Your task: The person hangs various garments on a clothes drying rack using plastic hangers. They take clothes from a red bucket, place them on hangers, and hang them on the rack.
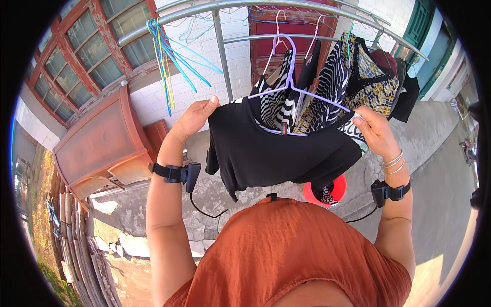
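Observation:
A black short-sleeved top (284, 157) is stretched out before me on a lilac clothes hanger (293, 82). My left hand (196, 117) pinches one shoulder of it, thumb on top. At the other shoulder my right hand (376, 128) grips the cloth beside the hanger's end, where some white fabric with dark lettering shows. The hanger's arms run inside the wide neckline, and its hook points up in front of the rails. Whether that hook rests on a rail I cannot tell.
A metal drying rack (184, 15) crosses ahead. Blue and yellow hangers (163, 57) bunch at its left; patterned garments (368, 76) hang at its right. Below stands a red bucket (339, 188) with cloth inside. A brown wooden cabinet (99, 146) and stacked poles (73, 230) lie left.

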Action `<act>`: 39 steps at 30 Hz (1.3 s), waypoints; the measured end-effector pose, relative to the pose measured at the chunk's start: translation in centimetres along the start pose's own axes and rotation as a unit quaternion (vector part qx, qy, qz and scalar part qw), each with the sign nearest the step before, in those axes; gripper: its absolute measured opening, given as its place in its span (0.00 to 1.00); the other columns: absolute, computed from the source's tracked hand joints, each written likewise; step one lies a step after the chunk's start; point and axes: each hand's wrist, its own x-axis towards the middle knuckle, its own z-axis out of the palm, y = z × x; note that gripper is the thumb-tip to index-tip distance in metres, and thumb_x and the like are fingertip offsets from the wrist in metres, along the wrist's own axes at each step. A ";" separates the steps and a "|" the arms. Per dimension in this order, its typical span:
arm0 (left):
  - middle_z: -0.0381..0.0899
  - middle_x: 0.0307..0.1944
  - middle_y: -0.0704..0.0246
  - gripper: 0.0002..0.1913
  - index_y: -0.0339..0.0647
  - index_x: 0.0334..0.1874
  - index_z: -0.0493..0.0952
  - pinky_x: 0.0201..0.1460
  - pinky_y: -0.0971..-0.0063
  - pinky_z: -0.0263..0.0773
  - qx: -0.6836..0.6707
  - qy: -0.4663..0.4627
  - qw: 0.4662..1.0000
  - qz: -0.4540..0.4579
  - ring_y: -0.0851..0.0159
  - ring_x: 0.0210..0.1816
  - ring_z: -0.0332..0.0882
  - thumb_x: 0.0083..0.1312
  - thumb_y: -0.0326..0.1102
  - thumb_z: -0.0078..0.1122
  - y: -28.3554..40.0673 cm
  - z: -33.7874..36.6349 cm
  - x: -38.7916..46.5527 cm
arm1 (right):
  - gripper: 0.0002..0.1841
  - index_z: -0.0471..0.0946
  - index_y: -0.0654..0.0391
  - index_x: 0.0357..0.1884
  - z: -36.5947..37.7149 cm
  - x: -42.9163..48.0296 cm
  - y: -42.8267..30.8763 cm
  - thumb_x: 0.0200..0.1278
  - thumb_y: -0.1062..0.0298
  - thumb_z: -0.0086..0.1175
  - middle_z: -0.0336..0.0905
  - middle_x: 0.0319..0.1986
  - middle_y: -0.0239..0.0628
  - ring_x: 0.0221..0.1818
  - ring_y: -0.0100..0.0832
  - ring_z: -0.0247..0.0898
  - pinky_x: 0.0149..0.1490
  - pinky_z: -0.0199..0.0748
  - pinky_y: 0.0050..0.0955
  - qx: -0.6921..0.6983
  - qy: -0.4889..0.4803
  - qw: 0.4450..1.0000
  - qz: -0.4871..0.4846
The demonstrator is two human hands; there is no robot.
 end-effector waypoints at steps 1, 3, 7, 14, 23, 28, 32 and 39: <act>0.80 0.38 0.70 0.33 0.34 0.43 0.80 0.54 0.76 0.67 0.010 -0.006 0.999 -0.033 0.73 0.44 0.72 0.73 0.63 0.41 -1.2 0.1 0.0 | 0.09 0.74 0.62 0.41 0.0 -0.5 0.0 0.70 0.66 0.54 0.65 0.24 0.40 0.24 0.34 0.60 0.31 0.63 0.26 0.007 0.008 1.000 0.004; 0.79 0.37 0.72 0.27 0.37 0.42 0.79 0.50 0.78 0.67 -0.163 -0.034 0.983 -0.081 0.73 0.39 0.71 0.74 0.58 0.43 -3.4 0.8 -0.1 | 0.08 0.75 0.62 0.42 0.2 -1.4 0.2 0.69 0.67 0.54 0.66 0.24 0.39 0.24 0.32 0.61 0.32 0.64 0.25 0.026 0.023 0.999 0.023; 0.75 0.33 0.77 0.14 0.42 0.38 0.77 0.45 0.79 0.65 -0.308 -0.065 0.948 -0.038 0.76 0.37 0.68 0.74 0.45 0.50 -5.6 1.8 -0.4 | 0.08 0.75 0.62 0.43 0.2 -2.9 0.2 0.69 0.68 0.54 0.66 0.25 0.39 0.24 0.31 0.61 0.33 0.65 0.25 -0.001 -0.001 0.999 0.052; 0.71 0.33 0.81 0.04 0.43 0.36 0.76 0.42 0.83 0.61 -0.092 0.145 0.965 0.198 0.79 0.36 0.65 0.66 0.30 0.63 -3.8 3.0 -0.2 | 0.07 0.75 0.60 0.43 0.9 -3.4 -1.2 0.69 0.69 0.54 0.64 0.22 0.40 0.21 0.34 0.58 0.29 0.64 0.27 -0.007 -0.024 0.995 0.092; 0.79 0.34 0.66 0.07 0.37 0.36 0.76 0.43 0.73 0.70 0.049 0.233 0.953 0.187 0.62 0.37 0.75 0.70 0.34 0.56 -3.3 2.3 0.3 | 0.07 0.76 0.63 0.42 4.6 -4.7 -3.1 0.68 0.71 0.55 0.70 0.23 0.42 0.20 0.37 0.68 0.27 0.65 0.28 0.002 0.082 0.994 0.071; 0.77 0.32 0.62 0.08 0.36 0.35 0.77 0.44 0.67 0.70 0.135 0.167 0.938 0.272 0.55 0.37 0.75 0.69 0.34 0.57 -1.5 2.5 1.1 | 0.07 0.75 0.63 0.43 4.9 -4.5 -3.6 0.68 0.71 0.54 0.68 0.22 0.42 0.20 0.37 0.67 0.27 0.65 0.28 0.013 0.077 0.993 0.083; 0.76 0.30 0.64 0.05 0.37 0.36 0.76 0.42 0.69 0.69 0.156 0.182 0.923 0.302 0.58 0.36 0.74 0.64 0.30 0.61 0.3 3.2 2.3 | 0.08 0.74 0.62 0.45 5.7 -4.5 -4.7 0.69 0.70 0.52 0.67 0.21 0.42 0.19 0.37 0.66 0.27 0.64 0.30 0.036 0.090 0.988 0.121; 0.69 0.60 0.51 0.25 0.34 0.64 0.67 0.67 0.57 0.61 0.199 0.284 0.904 0.251 0.46 0.61 0.67 0.63 0.25 0.55 -3.5 7.4 4.5 | 0.07 0.68 0.61 0.40 12.3 -3.4 -5.6 0.72 0.68 0.49 0.65 0.20 0.40 0.22 0.36 0.64 0.31 0.65 0.34 0.163 0.013 0.968 0.192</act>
